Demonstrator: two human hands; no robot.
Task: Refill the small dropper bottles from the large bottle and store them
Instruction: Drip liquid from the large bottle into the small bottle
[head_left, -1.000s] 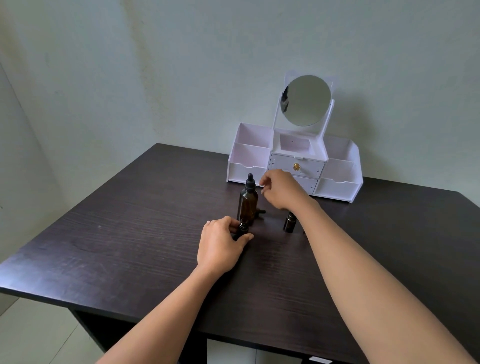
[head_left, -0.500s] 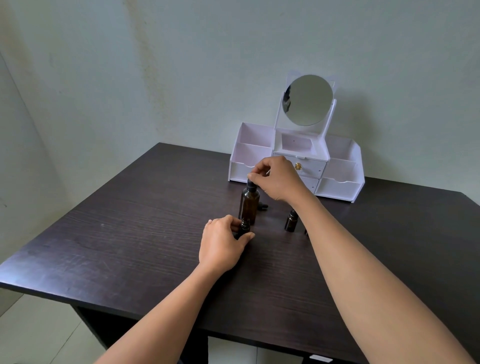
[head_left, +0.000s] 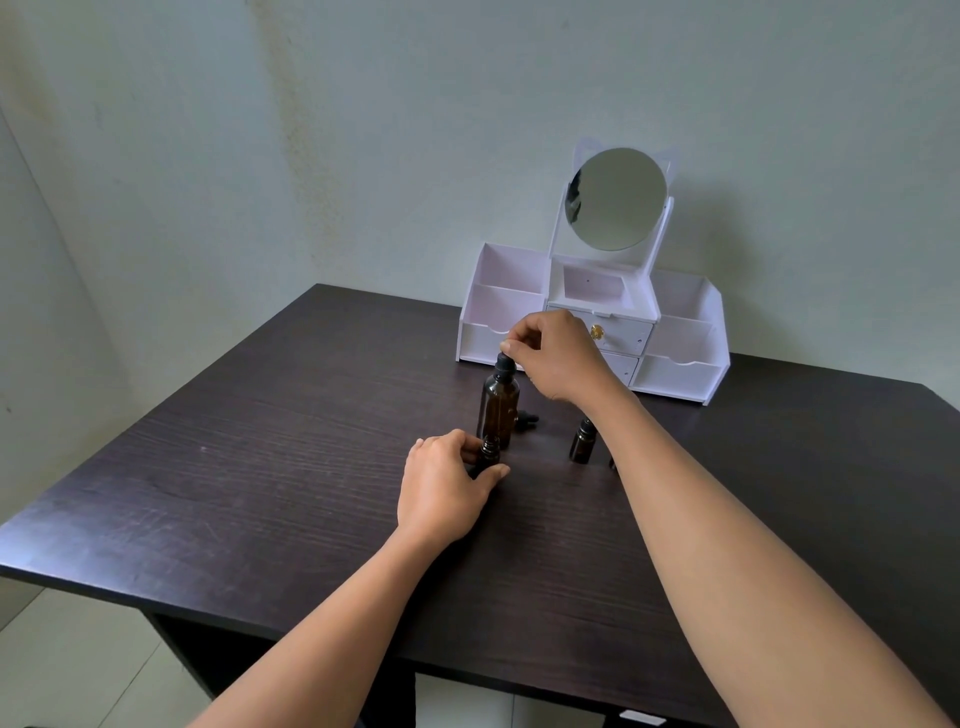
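On the table (head_left: 260, 467), right fingers (head_left: 511, 347) pinching large bottle (head_left: 497, 410) cap, left fingers (head_left: 470, 446) gripping small bottle (head_left: 488, 454)

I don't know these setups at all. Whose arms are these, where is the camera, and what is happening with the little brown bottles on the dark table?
No machine here: these are a person's bare arms, filmed by a camera worn on their head, looking down. The left hand steadies a small dropper bottle standing on the dark table. The right hand pinches the black dropper cap of the large amber bottle. Another small bottle stands to the right, partly behind the forearm. At the back sits a white organizer with a round mirror, its open compartments apparently empty.
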